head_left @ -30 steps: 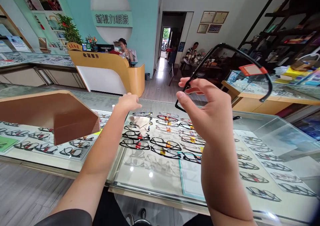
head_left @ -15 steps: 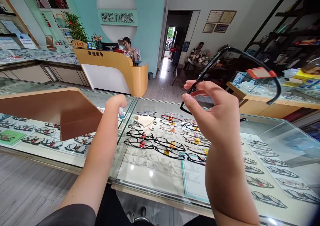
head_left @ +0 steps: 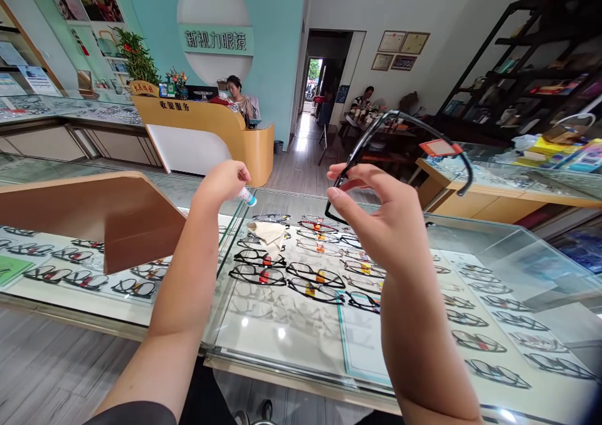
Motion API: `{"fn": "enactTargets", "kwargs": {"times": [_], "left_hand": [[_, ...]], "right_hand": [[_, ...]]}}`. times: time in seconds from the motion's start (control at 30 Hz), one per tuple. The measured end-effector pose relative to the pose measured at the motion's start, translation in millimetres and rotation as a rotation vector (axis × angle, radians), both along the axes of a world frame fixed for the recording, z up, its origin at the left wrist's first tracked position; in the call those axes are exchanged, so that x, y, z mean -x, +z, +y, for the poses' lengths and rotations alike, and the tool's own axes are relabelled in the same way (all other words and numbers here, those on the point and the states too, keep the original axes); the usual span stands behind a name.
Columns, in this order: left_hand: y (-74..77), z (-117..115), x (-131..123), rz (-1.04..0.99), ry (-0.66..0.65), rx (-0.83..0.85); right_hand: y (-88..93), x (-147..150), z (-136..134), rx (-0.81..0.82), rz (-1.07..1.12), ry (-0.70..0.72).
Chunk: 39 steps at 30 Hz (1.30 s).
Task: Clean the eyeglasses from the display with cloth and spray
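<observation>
A pair of black-framed eyeglasses [head_left: 399,115], with a red-edged tag on one temple, is raised above the counter. My right hand [head_left: 376,205] pinches the frame between thumb and fingers. Over the counter's left-middle part, my left hand [head_left: 223,183] is closed around a small white bottle [head_left: 247,196] with a blue end, which tilts down to the right. A beige cloth [head_left: 268,232] lies crumpled on the glass top just below the bottle. Rows of eyeglasses [head_left: 316,274] with coloured tags rest in the glass display case [head_left: 291,343] beneath my hands.
A brown board-like piece [head_left: 94,218], probably a mirror's back, stands at left on the counter. More eyeglasses fill the case at both sides. Beyond are a yellow reception desk [head_left: 188,118] with a person [head_left: 239,99] behind it, another seated person [head_left: 363,101] and a doorway.
My left hand has lifted from the counter with the bottle, which has swung from upright to tilted. The eyeglasses in my right hand have shifted left and slightly down in view.
</observation>
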<state>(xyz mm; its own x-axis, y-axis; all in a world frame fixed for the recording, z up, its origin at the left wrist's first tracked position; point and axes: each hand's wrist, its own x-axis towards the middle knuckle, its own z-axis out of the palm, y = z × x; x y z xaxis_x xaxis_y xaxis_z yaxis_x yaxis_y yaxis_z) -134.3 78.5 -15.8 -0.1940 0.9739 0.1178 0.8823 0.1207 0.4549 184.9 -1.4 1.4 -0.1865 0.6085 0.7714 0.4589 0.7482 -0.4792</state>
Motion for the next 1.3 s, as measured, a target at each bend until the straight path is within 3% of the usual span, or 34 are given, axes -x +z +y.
{"fn": "enactTargets", "kwargs": {"times": [0.13,0.27,0.53,0.83,1.1,1.3], "left_hand": [[10.3,-20,-23,-0.466,-0.217,-0.483],[20.3,-39,-47,-0.720,-0.387,-0.671],[36.4,-67,-71,-0.947,-0.414,-0.771],[33.6,-70,-77,-1.028,-0.423,-0.903],[31.6,-65,-81,-1.102,-0.470,-0.910],[23.8,-66,-110,-1.270,-0.523,-0.862]], "right_hand": [[-0.1,4,-1,0.045,-0.019,0.037],[-1.7,8,-3,0.096,-0.005,0.100],[-0.3,10,-10,0.272,0.086,0.260],[1.9,11,-13,0.441,0.234,0.377],[2.0,13,-16,0.441,0.209,0.379],[-3.1,18,-16,0.398,0.218,0.385]]}}
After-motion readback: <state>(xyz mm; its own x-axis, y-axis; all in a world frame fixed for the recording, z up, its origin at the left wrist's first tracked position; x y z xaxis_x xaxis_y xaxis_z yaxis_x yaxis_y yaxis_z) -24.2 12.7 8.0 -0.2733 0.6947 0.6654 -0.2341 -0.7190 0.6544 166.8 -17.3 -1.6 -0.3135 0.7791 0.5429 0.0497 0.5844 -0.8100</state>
